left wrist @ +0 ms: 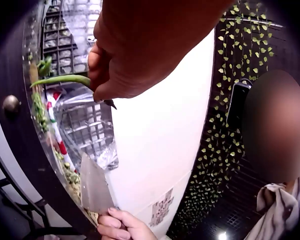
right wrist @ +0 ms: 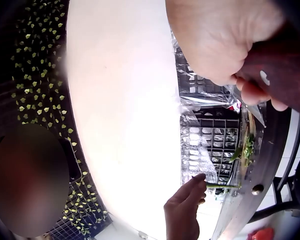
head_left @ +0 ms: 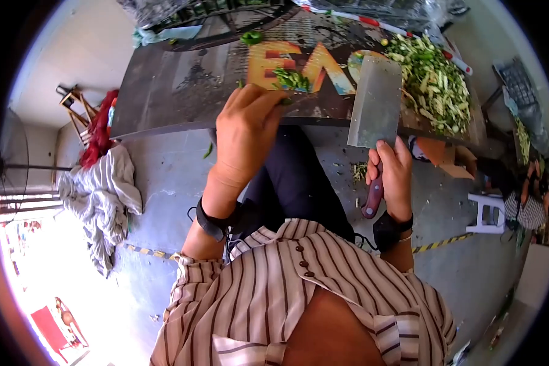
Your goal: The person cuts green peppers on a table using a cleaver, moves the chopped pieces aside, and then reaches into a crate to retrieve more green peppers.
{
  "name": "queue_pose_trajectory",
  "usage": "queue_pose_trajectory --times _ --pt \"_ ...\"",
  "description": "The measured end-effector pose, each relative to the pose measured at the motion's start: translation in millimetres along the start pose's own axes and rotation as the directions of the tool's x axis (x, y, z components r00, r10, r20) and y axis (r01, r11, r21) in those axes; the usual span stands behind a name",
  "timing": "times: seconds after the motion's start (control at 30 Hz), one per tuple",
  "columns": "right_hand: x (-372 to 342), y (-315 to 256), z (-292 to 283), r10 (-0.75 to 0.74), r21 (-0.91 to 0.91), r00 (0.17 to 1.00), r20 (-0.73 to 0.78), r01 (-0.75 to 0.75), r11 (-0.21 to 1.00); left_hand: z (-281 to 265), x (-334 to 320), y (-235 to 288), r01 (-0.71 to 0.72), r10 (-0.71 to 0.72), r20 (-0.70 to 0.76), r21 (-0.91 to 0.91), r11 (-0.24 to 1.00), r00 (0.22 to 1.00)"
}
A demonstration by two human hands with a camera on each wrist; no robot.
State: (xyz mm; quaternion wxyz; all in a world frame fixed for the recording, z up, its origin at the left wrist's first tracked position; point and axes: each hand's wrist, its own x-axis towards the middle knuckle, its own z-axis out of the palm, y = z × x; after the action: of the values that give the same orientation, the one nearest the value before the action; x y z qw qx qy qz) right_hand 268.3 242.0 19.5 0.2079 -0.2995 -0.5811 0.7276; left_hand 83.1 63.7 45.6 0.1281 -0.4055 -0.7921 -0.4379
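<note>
My left hand (head_left: pixel 244 131) is raised at the table's near edge, thumb and fingers pinching a long green chili pepper (left wrist: pixel 65 80). Its dark stem end pokes out past the fingers in the left wrist view. My right hand (head_left: pixel 394 174) grips a cleaver (head_left: pixel 377 100) by its dark red riveted handle, with the broad blade pointing away from me. To the right of the blade lies a big heap of chopped green and pale vegetable pieces (head_left: pixel 436 85). A small cluster of green pieces (head_left: pixel 291 79) sits on the table just beyond my left hand.
The dark table (head_left: pixel 158 91) carries printed letters, a green pepper piece (head_left: pixel 251 38) and a red-and-white strip (head_left: pixel 372 22). Plastic-lined black crates (head_left: pixel 183 12) stand along its far side. Right of me is a white stool (head_left: pixel 487 213); a grey cloth (head_left: pixel 100 189) lies at left.
</note>
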Motion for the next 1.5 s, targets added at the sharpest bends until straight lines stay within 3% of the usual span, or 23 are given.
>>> queue_pose_trajectory --times 0.07,0.27,0.43,0.67,0.77,1.0,1.07,1.2,1.27,1.43,1.5 --pt "-3.2 -3.8 -6.0 -0.006 -0.021 0.999 -0.034 0.006 1.000 15.0 5.9 11.3 -0.176 0.176 0.024 0.038 0.984 0.984" --pt "-4.2 -11.4 -27.4 -0.025 -0.119 0.997 -0.067 0.017 0.993 92.8 26.9 8.8 -0.284 0.271 0.185 0.044 0.958 0.945" --pt "-0.1 -16.8 -38.5 -0.083 -0.179 0.996 -0.042 0.074 0.981 131.0 28.1 0.4 -0.199 0.204 0.238 -0.044 0.979 0.950" --pt "23.1 -27.0 -33.7 -0.087 -0.406 0.994 0.067 0.107 0.908 118.3 24.2 -6.5 -0.116 0.127 0.201 -0.066 0.991 0.971" --pt "35.0 -32.6 -21.7 -0.136 -0.587 0.975 0.175 0.214 0.780 112.6 21.0 -7.1 -0.115 0.122 0.188 -0.045 0.992 0.975" --pt "53.0 -50.0 1.8 -0.111 -0.730 0.953 0.280 0.287 0.620 114.9 16.0 -10.7 -0.069 0.076 0.165 -0.052 0.996 0.983" --pt "61.6 -46.3 -0.1 -0.211 -0.786 0.895 0.393 0.447 0.428 114.9 16.0 -11.4 -0.071 0.079 0.158 -0.056 0.996 0.984" --pt "63.9 -61.3 12.2 -0.108 -0.826 0.918 0.381 0.390 0.407 118.0 15.6 -13.3 -0.082 0.095 0.124 -0.109 0.991 0.988" --pt "68.0 -73.2 20.4 0.113 -0.836 0.939 0.324 0.229 0.498 116.6 16.3 -14.2 -0.090 0.101 0.141 -0.080 0.993 0.985" --pt "90.3 -65.5 31.2 0.048 -0.821 0.900 0.433 0.372 0.433 114.2 16.2 -13.6 -0.092 0.100 0.169 -0.054 0.994 0.980" --pt "91.9 -68.2 34.7 0.047 -0.815 0.913 0.406 0.338 0.470 113.4 15.1 -15.0 -0.080 0.088 0.179 -0.051 0.995 0.980"
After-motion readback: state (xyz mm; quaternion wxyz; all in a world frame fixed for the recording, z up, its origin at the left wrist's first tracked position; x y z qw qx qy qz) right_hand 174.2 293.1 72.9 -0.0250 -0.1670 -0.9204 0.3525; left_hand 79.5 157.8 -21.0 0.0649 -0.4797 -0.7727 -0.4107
